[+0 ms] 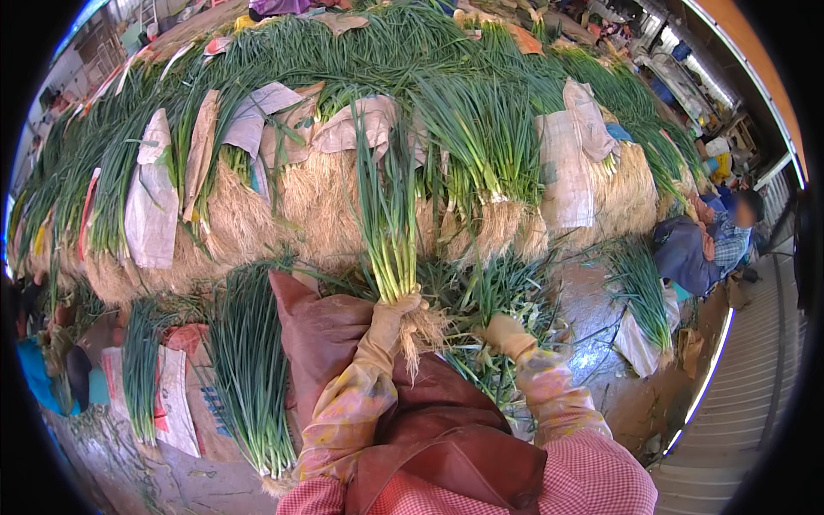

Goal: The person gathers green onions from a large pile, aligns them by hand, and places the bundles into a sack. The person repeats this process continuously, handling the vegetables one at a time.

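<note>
My gloved left hand point(394, 318) grips a small bunch of green onions point(394, 264) just above the roots. Their green leaves point away from me, and the pale roots point(421, 331) hang out past my fingers. To the right, my gloved right hand point(505, 333) is low over loose green leaves and trimmings point(496, 290). Its fingertips are hidden, so whether it holds any leaves is unclear. A brown-red waterproof apron point(444, 418) covers my lap beneath the bunch.
A long heap of green onions point(476, 129), roots facing me, spans the front, with woven sacking point(566, 174) over parts. At left lies another pile point(248, 373). Wet floor point(582, 322) and a smaller bunch point(644, 296) are at right, near a seated person point(705, 241).
</note>
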`<control>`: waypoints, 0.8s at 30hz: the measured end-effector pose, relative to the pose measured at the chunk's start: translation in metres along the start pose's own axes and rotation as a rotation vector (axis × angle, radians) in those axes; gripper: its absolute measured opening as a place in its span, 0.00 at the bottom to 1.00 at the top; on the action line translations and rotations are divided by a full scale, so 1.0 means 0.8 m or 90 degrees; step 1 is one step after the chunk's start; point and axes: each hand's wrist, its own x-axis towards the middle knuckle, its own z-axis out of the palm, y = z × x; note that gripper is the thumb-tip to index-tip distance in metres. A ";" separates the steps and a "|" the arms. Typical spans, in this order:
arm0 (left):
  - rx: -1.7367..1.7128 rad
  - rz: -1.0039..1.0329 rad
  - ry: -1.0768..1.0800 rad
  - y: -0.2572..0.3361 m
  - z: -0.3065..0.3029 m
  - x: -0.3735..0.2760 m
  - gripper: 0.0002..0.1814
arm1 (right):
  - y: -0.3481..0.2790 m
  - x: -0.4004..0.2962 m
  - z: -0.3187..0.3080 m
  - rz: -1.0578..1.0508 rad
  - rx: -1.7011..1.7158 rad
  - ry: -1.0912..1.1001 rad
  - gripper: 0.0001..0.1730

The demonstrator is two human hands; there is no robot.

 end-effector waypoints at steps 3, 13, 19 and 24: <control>0.057 -0.027 -0.017 -0.005 -0.007 0.000 0.15 | -0.034 0.002 -0.004 -0.050 0.079 0.038 0.35; 0.172 -0.018 -0.048 -0.006 -0.009 -0.009 0.11 | -0.174 0.026 -0.063 -0.284 -0.014 0.361 0.20; -0.035 -0.047 -0.032 0.010 0.000 -0.016 0.12 | -0.148 -0.054 -0.046 -0.604 0.388 0.431 0.21; -0.202 -0.128 -0.199 0.023 0.007 -0.031 0.16 | -0.125 -0.018 -0.085 -0.182 0.912 0.143 0.26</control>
